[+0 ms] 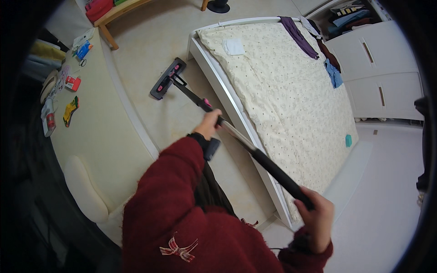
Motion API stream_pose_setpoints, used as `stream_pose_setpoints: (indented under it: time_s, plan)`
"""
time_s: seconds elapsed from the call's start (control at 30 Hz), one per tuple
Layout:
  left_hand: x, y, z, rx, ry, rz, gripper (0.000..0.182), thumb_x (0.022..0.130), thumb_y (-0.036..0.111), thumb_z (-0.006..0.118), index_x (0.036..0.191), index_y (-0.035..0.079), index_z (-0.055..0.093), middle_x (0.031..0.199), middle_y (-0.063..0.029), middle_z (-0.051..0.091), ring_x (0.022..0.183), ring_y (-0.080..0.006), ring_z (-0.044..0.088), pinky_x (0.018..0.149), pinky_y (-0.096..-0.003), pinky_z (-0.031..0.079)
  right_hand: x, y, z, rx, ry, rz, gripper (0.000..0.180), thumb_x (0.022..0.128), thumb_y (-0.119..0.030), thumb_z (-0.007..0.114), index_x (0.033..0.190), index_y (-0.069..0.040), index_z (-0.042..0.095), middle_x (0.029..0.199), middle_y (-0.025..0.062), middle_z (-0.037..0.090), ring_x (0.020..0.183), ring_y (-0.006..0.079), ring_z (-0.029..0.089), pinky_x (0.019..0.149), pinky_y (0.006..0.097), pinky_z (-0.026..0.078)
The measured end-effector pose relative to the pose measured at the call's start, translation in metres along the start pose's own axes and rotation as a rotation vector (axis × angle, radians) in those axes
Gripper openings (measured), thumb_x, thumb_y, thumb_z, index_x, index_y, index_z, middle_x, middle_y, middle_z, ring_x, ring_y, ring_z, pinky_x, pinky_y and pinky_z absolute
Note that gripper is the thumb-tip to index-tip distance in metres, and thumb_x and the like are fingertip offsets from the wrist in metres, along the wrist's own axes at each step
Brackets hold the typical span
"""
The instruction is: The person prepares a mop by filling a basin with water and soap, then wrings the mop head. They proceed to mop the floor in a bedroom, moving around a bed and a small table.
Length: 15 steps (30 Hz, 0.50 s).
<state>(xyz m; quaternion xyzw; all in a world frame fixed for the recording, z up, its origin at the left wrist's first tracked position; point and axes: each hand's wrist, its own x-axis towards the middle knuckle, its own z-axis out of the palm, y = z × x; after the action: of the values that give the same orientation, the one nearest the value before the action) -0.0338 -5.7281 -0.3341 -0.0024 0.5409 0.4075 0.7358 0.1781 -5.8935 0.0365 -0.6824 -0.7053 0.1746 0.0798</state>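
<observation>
A flat mop with a grey rectangular head and pink parts (168, 78) rests on the pale floor (136, 61) between the bed and a cream sofa-like surface. My left hand (207, 124), with a dark band at the wrist, grips the lower part of its pole, near a pink catch. My right hand (315, 213) is closed round the black foam handle at the pole's upper end, over the near edge of the bed. The pole slants across the white bed rail (228, 99).
To the right stands a bed with a patterned cream sheet (290, 99), a white cloth (233, 46) and purple trousers (299, 37). White cabinets (375, 68) are beyond. Left, yellow socks (71, 111) and a red box (73, 83) lie on the cream surface (102, 136). A wooden bench (119, 13) stands ahead.
</observation>
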Motion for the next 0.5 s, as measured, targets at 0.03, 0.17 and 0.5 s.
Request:
stream_pose_setpoints:
  time_s: [0.03, 0.17, 0.5]
  plan:
    - [-0.022, -0.02, 0.022, -0.013, -0.057, -0.019, 0.017, 0.072, 0.023, 0.059, 0.077, 0.01, 0.05, 0.06, -0.0024, 0.048, 0.044, -0.0126, 0.046, 0.033, -0.0251, 0.036, -0.019, 0.014, -0.019, -0.015, 0.034, 0.074, 0.032, 0.061, -0.002, 0.073, 0.092, -0.001, 0.064, 0.076, 0.0159, 0.064, 0.067, 0.0252, 0.064, 0.064, 0.0291, 0.05]
    - [-0.102, -0.147, 0.095, -0.005, -0.081, -0.079, 0.02, 0.077, 0.022, 0.059, 0.082, 0.006, 0.048, 0.064, -0.003, 0.05, 0.049, -0.0134, 0.049, 0.037, -0.0271, 0.04, -0.132, 0.09, -0.108, -0.397, 0.076, 0.104, 0.041, 0.05, -0.003, 0.077, 0.09, -0.002, 0.065, 0.081, 0.0123, 0.065, 0.076, 0.0248, 0.062, 0.071, 0.0293, 0.047]
    - [-0.272, -0.42, 0.178, 0.285, -0.448, -0.801, 0.02, 0.083, 0.026, 0.055, 0.085, 0.007, 0.052, 0.077, -0.0028, 0.055, 0.067, -0.0154, 0.054, 0.054, -0.0285, 0.046, -0.344, 0.105, -0.212, -0.446, -0.223, 0.323, 0.032, 0.068, -0.001, 0.07, 0.099, -0.002, 0.063, 0.069, 0.0144, 0.061, 0.055, 0.0194, 0.06, 0.051, 0.0296, 0.048]
